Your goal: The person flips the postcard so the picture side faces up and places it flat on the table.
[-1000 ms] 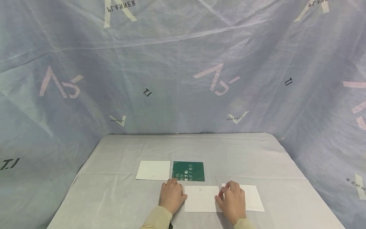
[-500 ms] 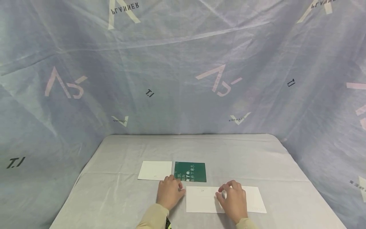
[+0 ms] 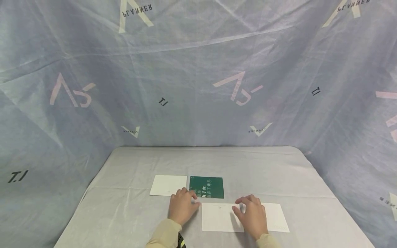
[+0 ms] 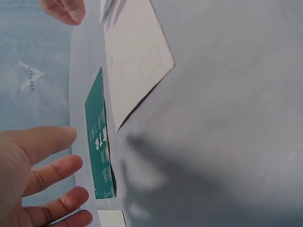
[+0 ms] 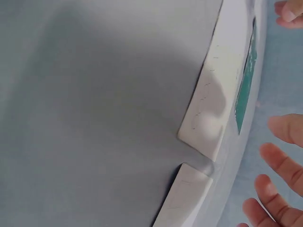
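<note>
Though your right hand (image 3: 252,217) masked much of it in the head view, the right wrist view bared the gap between the middle white card (image 3: 216,219) and the right white card (image 3: 277,217), both nearer you and rightward of the green card (image 3: 211,186). Only the head view showed most of the left white card (image 3: 169,185), just left of the green card. Near the green card's closest left corner, your left hand (image 3: 181,207), like your right, gripped nothing, fingers apart.
</note>
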### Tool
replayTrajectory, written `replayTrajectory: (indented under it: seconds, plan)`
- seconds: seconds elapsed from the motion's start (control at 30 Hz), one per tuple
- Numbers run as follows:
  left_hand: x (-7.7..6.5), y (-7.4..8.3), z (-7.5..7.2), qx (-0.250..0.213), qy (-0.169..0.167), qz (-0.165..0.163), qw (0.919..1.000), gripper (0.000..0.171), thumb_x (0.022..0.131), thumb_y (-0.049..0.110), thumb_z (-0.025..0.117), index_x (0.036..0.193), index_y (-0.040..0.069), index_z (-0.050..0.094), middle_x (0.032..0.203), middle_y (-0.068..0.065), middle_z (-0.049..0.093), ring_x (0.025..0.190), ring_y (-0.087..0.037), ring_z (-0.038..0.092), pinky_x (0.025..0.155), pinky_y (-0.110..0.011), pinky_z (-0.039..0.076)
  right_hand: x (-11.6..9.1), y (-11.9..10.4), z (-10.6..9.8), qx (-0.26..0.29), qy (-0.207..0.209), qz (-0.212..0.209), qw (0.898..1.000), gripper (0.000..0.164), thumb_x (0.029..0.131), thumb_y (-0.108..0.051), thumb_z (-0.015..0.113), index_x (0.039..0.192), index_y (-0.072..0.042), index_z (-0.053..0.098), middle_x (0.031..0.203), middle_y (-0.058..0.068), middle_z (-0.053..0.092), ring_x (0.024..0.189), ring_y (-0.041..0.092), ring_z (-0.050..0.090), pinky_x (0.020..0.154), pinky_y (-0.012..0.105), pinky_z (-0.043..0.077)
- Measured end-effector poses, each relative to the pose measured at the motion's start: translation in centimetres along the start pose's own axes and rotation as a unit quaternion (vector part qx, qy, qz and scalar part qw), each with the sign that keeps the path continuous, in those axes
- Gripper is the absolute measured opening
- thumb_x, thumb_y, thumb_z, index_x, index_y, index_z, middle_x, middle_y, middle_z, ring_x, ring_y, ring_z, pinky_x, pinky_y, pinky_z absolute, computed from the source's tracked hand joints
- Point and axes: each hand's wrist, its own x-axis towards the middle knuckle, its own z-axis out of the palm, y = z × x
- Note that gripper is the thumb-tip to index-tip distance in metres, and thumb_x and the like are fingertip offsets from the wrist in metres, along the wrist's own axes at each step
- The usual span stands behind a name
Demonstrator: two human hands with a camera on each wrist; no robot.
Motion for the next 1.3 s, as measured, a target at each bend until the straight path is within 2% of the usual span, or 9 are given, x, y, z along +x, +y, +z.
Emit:
replayTrajectory:
  seconds: [0.3,0.47,0.63,0.77,1.0,1.3]
  plan:
    - [0.5,-0.5,0.2,-0.035,0.006,-0.027,0.999,0.021,0.08,0.027,0.085,0.092,0.014,0.073,0.087,-0.005,0.065,0.085,-0.026,0.062,0.074,-0.043,0.045,0.7,-0.4,-0.4,0.038,-0.028,0.027,0.999,0.026,0.083,-0.026,0.084,0.102,-0.01,0.077,0.097,0.008,0.067,0.095,0.031,0.061,0.081,0.054,0.049]
    - [0.8,-0.5,0.1,-0.057,0.018,-0.029,0.9978,0.024,0.081,0.027,0.084,0.097,0.013,0.073,0.09,-0.007,0.067,0.087,-0.027,0.064,0.076,-0.045,0.047,1.2,-0.8,-0.6,0.072,-0.041,0.042,0.996,0.029,0.084,-0.026,0.083,0.105,-0.008,0.076,0.098,0.009,0.067,0.095,0.031,0.062,0.083,0.054,0.051]
    - [0.9,-0.6,0.0,-0.098,0.013,-0.039,0.9943,0.029,0.083,0.027,0.083,0.103,0.009,0.073,0.083,-0.004,0.063,0.076,-0.019,0.056,0.072,-0.042,0.043,1.7,-1.2,-0.6,0.109,-0.052,0.063,0.991,0.031,0.086,-0.027,0.082,0.109,-0.007,0.075,0.102,0.012,0.069,0.099,0.032,0.064,0.087,0.056,0.051]
    - [1.0,-0.8,0.1,-0.125,0.006,-0.054,0.9906,0.032,0.083,0.026,0.083,0.107,0.008,0.073,0.08,-0.002,0.059,0.072,-0.014,0.05,0.071,-0.039,0.041,1.9,-1.5,-0.6,0.133,-0.055,0.075,0.987,0.034,0.087,-0.027,0.081,0.113,-0.006,0.074,0.104,0.013,0.069,0.102,0.035,0.064,0.088,0.058,0.051]
    - [1.2,-1.5,0.5,-0.154,0.019,-0.069,0.9855,0.032,0.082,0.024,0.085,0.107,0.008,0.073,0.079,-0.002,0.058,0.067,-0.012,0.046,0.069,-0.039,0.041,2.3,-1.6,-0.5,0.154,-0.052,0.093,0.982,0.036,0.087,-0.025,0.081,0.115,-0.006,0.073,0.105,0.014,0.07,0.106,0.036,0.064,0.09,0.059,0.05]
    - [1.7,-2.5,0.8,-0.164,0.025,-0.099,0.9811,0.031,0.084,0.021,0.083,0.109,0.007,0.073,0.082,-0.003,0.06,0.071,-0.016,0.051,0.071,-0.043,0.042,3.0,-1.5,0.2,0.174,-0.046,0.104,0.978,0.036,0.087,-0.024,0.081,0.117,-0.005,0.073,0.105,0.014,0.069,0.106,0.035,0.063,0.091,0.057,0.049]
